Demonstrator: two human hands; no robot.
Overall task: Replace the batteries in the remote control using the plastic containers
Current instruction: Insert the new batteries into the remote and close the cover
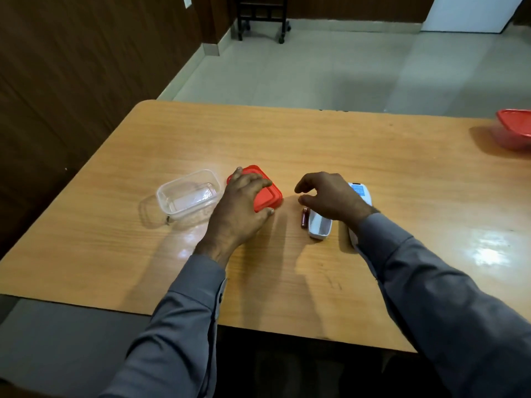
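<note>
the battery lies on the table at frame centre, long axis running up-frame, just below the right hand, which hovers empty with fingers loosely curled. that hand is nearer. the left hand lies spread on the red lid. the battery cover sits just beside the battery, the remote control under the right wrist, the clear container left, a red-lidded container far right.

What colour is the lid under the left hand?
Red. The lid under the left hand shows clearly in the head view.
</note>
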